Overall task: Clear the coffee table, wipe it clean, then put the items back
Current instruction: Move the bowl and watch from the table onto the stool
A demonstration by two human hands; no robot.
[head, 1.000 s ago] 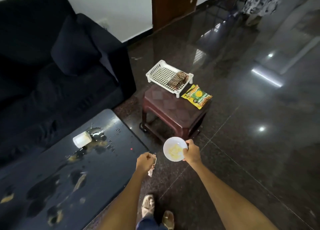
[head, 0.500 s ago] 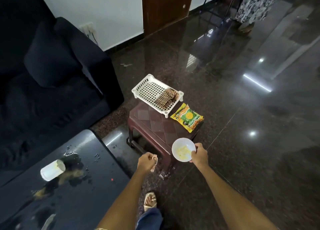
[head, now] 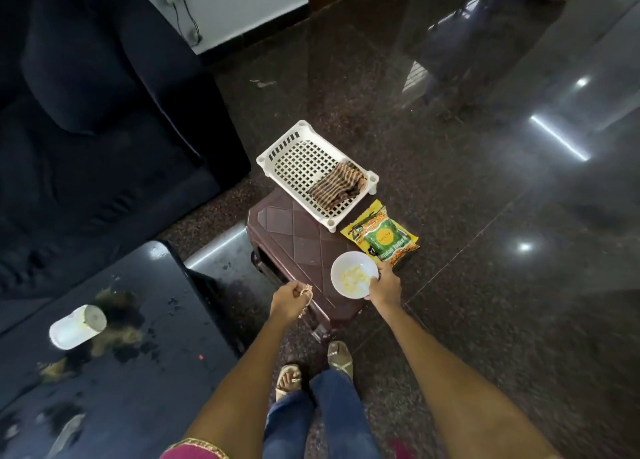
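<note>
1. View from above, looking down at two bare forearms reaching forward over a dark, glossy stone floor.
2. Right hand grasping a small white bowl by its rim, thumb on the near right edge; pale yellow scraps inside the bowl.
3. Bowl held over the near right part of a low brown plastic stool, whether touching the seat or just above it cannot be told.
4. Left hand clenched around a small gold-coloured object, part of it dangling below the fist; too small to identify.
5. At the far end of the stool, a white perforated basket with a striped brown cloth lying in its right end.
6. Just right of the basket and beyond the bowl, a yellow and green snack packet, lying flat at the stool's right edge.
7. At lower left, a black coffee table spattered with dark wet patches and brownish spills.
8. On the table, a white cup tipped on its side in the spill.
9. At upper left, a dark sofa beside the table.
10. At the bottom, sandalled feet and blue trouser legs.
</note>
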